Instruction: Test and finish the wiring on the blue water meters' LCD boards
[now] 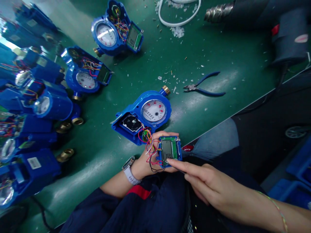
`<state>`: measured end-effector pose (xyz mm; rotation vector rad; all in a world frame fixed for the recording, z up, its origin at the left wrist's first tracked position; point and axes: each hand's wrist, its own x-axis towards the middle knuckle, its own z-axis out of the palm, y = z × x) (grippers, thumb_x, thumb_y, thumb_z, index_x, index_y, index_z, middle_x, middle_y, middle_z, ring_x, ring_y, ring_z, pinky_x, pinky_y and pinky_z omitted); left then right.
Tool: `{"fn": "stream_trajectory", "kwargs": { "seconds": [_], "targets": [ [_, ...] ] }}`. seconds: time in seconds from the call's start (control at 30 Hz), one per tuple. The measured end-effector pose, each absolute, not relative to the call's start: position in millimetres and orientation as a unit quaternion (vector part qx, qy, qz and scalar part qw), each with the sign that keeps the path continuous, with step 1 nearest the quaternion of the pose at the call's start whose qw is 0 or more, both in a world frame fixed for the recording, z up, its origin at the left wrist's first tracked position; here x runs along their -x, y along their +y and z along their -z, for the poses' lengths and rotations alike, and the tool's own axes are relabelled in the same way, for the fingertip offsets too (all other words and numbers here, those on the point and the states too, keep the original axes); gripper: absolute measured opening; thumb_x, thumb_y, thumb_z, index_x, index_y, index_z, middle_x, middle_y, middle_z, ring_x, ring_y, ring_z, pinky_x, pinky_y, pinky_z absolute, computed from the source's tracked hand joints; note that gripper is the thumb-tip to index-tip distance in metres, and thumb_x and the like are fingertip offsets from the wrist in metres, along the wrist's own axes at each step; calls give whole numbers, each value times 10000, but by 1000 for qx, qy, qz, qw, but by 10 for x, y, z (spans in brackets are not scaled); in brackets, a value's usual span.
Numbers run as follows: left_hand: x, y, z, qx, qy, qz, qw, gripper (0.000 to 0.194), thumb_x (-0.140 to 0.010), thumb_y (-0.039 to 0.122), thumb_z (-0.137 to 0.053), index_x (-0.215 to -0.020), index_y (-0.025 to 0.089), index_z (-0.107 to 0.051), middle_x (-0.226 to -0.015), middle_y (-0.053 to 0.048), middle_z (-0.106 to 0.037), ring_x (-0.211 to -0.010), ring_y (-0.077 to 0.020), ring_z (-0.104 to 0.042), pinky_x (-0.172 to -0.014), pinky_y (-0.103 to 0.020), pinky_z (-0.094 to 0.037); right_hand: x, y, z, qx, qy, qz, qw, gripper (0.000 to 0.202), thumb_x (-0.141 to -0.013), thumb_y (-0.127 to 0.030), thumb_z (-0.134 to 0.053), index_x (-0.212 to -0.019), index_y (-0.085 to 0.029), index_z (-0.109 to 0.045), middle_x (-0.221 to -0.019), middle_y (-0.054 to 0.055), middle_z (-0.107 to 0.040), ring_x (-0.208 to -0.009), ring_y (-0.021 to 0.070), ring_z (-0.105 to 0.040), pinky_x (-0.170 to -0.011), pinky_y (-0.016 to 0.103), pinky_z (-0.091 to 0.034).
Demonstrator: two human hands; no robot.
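Observation:
My left hand (143, 165), with a watch on its wrist, is wrapped round a small blue-framed display module (167, 150) with a grey screen and green circuit board. Thin coloured wires (151, 145) run from the module to an open blue water meter (155, 111) on the green table. My right hand (204, 178) has its index fingertip at the module's lower edge. A thin dark thing shows beneath that finger; the curled fingers hide most of it, and I cannot make out what it is.
Blue-handled cutters (204, 86) lie right of the meter. Two more opened meters (105, 35) (85, 79) stand behind, and several crowd the left side (41, 129). A heat gun (252, 19), a white cable loop (178, 24) and plastic scraps are at the back.

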<state>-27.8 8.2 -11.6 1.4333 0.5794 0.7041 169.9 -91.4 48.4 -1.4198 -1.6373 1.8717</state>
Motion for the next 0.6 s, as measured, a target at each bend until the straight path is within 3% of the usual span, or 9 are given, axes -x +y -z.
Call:
{"fn": "stream_trajectory", "kwargs": {
  "seconds": [0.2, 0.33, 0.5, 0.6],
  "targets": [
    [290, 87, 135, -671, 242, -311, 628, 869, -632, 412, -911, -1333, 296, -410, -1332, -96, -594, -1181, -265, -645, -979, -436, -532, -1705, -869, -499, 481, -548, -666, 156, 492, -1053, -266, -309, -1533, -253, -417, -558, -51, -442, -482, 97, -404, -505, 200, -321],
    [301, 86, 131, -688, 242, -300, 615, 903, -612, 365, -932, -1333, 288, -395, -1331, -106, -585, -1184, -273, -645, -983, -450, -543, -1795, -815, -593, 490, -480, -708, 168, 478, -1056, -315, -304, -1514, -188, -356, -618, -52, -441, -521, 105, -410, -510, 198, -345],
    [291, 97, 122, -665, 231, -301, 643, 911, -593, 350, -944, -1336, 287, -421, -1314, -111, -600, -1156, -271, -659, -965, -421, -561, -2030, -873, -637, 497, -434, -719, 220, 159, -957, -316, -466, -1058, -199, -504, -825, 4, -482, -700, 118, -473, -630, 224, -465],
    [290, 102, 144, -660, 216, -302, 653, 939, -591, 301, -947, -1365, 307, -415, -1323, -97, -596, -1155, -254, -659, -958, -389, -566, -2159, -937, -608, 514, -457, -699, 197, 183, -957, -328, -499, -1051, -205, -596, -948, 51, -615, -870, 169, -608, -778, 301, -545]
  ]
}}
